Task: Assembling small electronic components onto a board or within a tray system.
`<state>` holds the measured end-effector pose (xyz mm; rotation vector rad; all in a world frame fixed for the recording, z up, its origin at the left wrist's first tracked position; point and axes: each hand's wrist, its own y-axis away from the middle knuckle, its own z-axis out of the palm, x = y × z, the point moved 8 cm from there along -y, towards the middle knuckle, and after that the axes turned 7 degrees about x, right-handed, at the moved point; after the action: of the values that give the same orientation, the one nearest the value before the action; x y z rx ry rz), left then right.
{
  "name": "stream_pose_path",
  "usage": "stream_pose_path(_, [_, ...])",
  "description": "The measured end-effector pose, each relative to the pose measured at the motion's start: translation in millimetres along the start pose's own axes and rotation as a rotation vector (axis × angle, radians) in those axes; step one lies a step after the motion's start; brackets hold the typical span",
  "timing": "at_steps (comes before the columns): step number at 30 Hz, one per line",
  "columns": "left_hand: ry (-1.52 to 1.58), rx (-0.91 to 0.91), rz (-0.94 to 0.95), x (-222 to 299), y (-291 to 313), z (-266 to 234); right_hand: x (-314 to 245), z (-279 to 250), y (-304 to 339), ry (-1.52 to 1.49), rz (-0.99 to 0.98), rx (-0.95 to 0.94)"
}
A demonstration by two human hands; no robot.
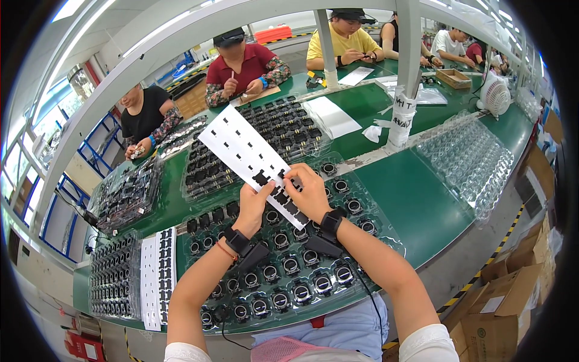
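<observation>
A white sheet of black die-cut stickers (232, 140) is held slanted above the bench, several of its stickers gone from the upper part. My left hand (256, 204) grips its lower left edge, thumb on the front. At the opposite edge my right hand (309, 192) is closed, thumb and fingers pinching beside a row of black stickers; whether one is lifted I cannot tell. Beneath both hands lies a clear plastic tray (380, 224) of small black parts with round, silver-ringed centres (291, 265). Each wrist wears a black strapped device (237, 240).
Another sticker sheet (150, 283) lies at left beside a filled tray (113, 274). More filled trays (256, 142) stand ahead, and stacked clear trays (467, 157) at right. A white post (403, 114) rises from the green bench (416, 211). Co-workers sit opposite; cardboard boxes (497, 314) stand at lower right.
</observation>
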<state>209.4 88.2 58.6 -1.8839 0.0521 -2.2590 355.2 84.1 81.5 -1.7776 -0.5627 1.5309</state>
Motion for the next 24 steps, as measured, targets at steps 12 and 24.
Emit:
stream_pose_path(12, [0.008, -0.006, -0.001, 0, 1, 0, -2, -2, -1, 0.008, 0.006, 0.030])
stream_pose_path(24, [-0.003, 0.026, 0.004, -4, 0, -6, 8, -2, 1, 0.022, 0.082, 0.015])
